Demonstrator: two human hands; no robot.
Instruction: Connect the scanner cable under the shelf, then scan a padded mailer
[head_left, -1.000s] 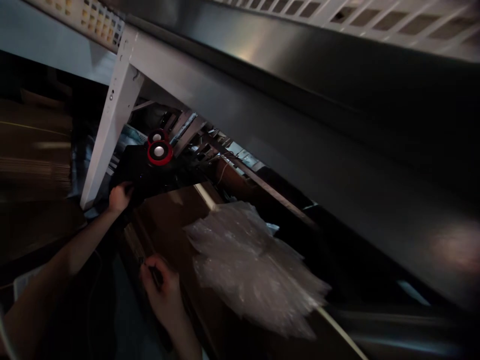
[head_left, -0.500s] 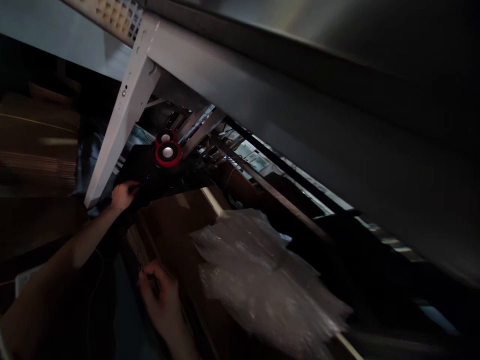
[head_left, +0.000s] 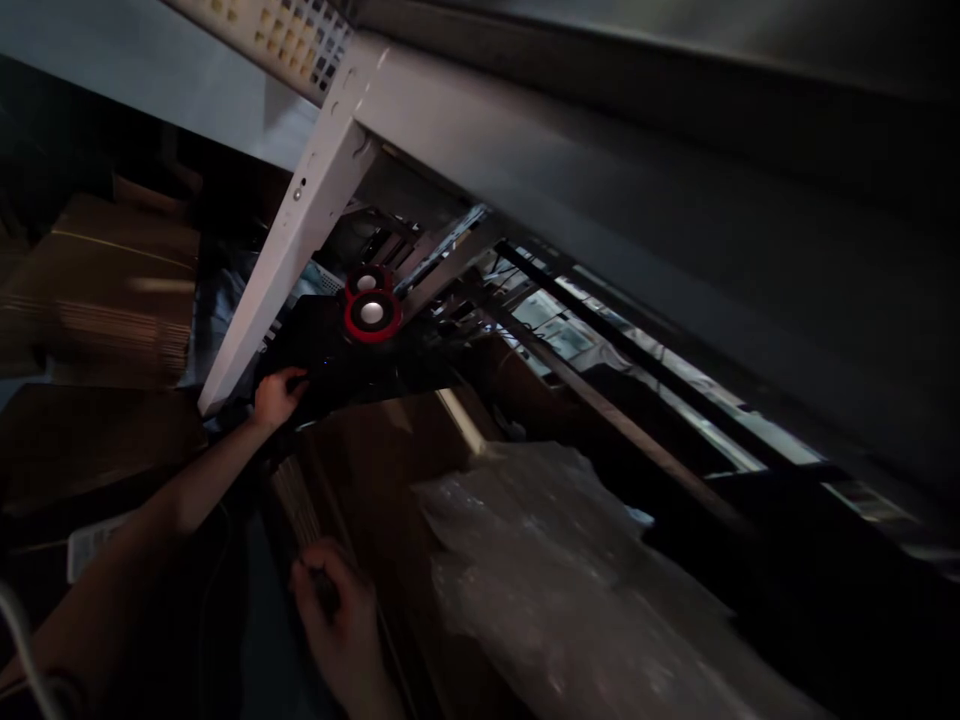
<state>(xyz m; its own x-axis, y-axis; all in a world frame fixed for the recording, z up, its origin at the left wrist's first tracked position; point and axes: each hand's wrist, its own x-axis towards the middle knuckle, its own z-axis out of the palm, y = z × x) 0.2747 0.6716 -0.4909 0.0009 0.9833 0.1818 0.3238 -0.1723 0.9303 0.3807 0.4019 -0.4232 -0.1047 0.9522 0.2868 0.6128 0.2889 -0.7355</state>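
My left hand (head_left: 276,397) reaches far forward under a metal table and grips the near edge of a black flat device (head_left: 352,365). Two small red-rimmed speakers (head_left: 370,312) sit on top of that device. My right hand (head_left: 335,613) is lower and closer, its fingers closed on the edge of an open cardboard box (head_left: 375,480). A crumpled sheet of clear bubble wrap (head_left: 555,570) lies in the box, to the right of my right hand.
A white metal table leg (head_left: 289,240) slants down beside my left hand. The grey underside of the table (head_left: 600,200) fills the upper right. Stacked cardboard boxes (head_left: 112,290) stand at the left. Cables and dark clutter lie further back.
The view has swung left and down, so everything has shifted right in the picture. Both hands keep their holds; the bubble wrap looks flatter and blurred.
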